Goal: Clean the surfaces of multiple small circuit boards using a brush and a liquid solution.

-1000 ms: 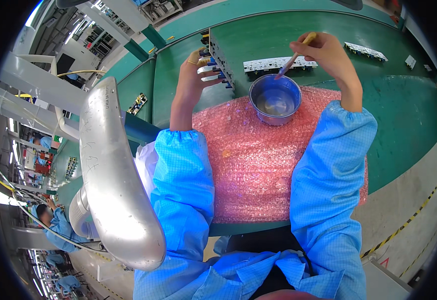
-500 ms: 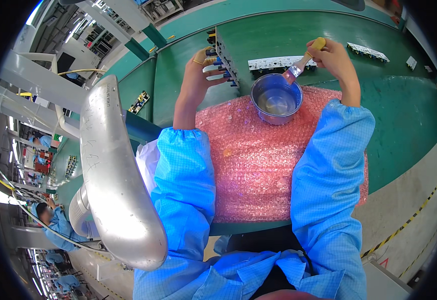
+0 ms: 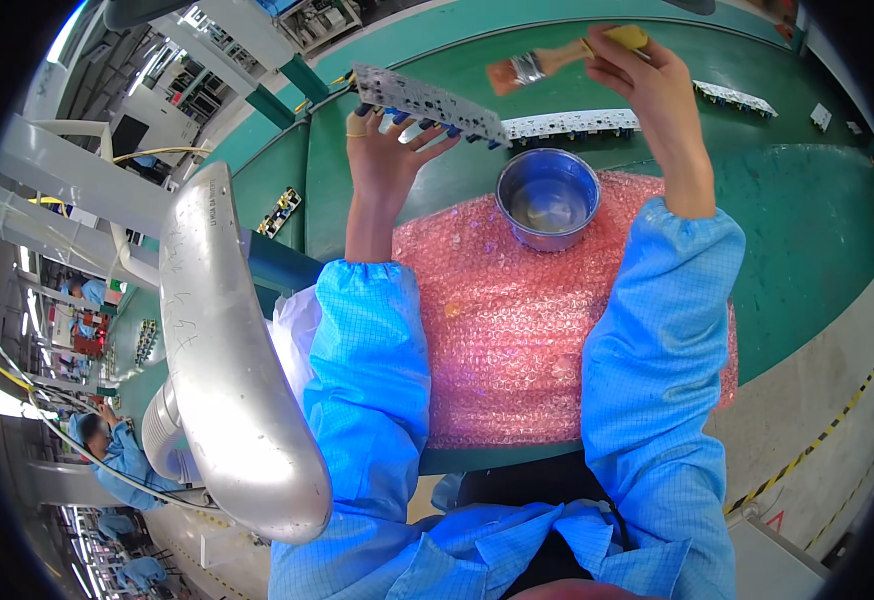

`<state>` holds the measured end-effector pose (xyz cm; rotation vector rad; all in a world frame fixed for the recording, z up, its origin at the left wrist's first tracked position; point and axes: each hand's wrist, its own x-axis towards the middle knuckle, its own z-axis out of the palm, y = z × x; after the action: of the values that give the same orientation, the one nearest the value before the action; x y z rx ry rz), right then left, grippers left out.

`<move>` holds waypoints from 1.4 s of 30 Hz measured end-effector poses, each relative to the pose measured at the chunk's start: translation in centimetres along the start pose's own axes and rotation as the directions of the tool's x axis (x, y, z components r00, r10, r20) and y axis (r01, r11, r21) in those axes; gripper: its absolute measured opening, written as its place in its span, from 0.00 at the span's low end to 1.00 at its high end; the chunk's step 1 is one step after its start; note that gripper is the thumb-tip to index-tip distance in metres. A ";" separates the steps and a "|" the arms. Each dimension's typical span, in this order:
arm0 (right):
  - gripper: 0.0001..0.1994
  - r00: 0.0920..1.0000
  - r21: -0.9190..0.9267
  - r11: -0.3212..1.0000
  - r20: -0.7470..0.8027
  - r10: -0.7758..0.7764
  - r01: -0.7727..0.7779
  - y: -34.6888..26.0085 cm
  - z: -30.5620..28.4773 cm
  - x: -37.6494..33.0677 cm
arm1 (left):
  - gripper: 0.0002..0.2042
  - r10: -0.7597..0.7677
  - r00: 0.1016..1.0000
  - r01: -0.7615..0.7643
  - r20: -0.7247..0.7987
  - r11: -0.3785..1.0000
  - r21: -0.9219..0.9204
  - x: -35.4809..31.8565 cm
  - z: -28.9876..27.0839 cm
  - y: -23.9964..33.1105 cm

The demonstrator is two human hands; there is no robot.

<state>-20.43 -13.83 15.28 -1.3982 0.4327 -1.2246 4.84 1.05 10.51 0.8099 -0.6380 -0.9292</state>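
A long circuit board [image 3: 427,100] is held up and tilted in my left hand [image 3: 382,160], its pale underside facing up and dark blue parts hanging below. My fingers grip it from beneath along its left half. In my right hand [image 3: 652,80] is a paintbrush [image 3: 557,58] with a yellow-ended wooden handle, a metal ferrule and reddish-brown bristles. The bristles point left, beyond the board's right part and apart from it. Below them stands a round metal bowl [image 3: 547,200] with clear liquid in it, on pink bubble wrap [image 3: 517,330].
Another circuit board [image 3: 577,124] lies behind the bowl; a further one [image 3: 735,98] is at the far right, near a small white piece [image 3: 820,117]. A silver fume hood [image 3: 227,360] on a flexible hose stands left of my left arm. Co-workers sit at the far left.
The circuit board has turned from nearly upright to a flatter tilt, its pale face now showing. The brush has lifted from the bowl's rim and moved up and left.
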 end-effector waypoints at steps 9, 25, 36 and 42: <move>0.14 0.988 0.362 0.932 0.141 -0.063 0.008 0.6 4.8 -0.5 | 0.32 0.073 0.976 -0.022 0.203 0.970 -0.240 -1.1 2.9 -1.5; 0.14 0.996 0.081 0.997 0.085 -0.022 0.015 1.4 4.0 -0.5 | 0.40 0.181 0.939 -0.120 0.293 0.969 -0.214 -1.5 3.6 -2.0; 0.13 0.995 0.074 0.995 0.076 -0.071 0.065 0.4 2.3 -0.2 | 0.39 0.193 0.951 -0.142 0.240 0.966 -0.215 -1.5 3.9 -1.9; 0.13 0.998 -0.092 0.995 -0.035 -0.047 0.043 2.0 -1.0 0.9 | 0.41 0.226 0.952 -0.152 0.207 0.935 -0.319 -1.6 4.0 -0.8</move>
<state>-20.16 -15.62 13.63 -1.4715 0.4908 -1.2826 0.68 0.92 11.86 0.3581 -0.7499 -0.9250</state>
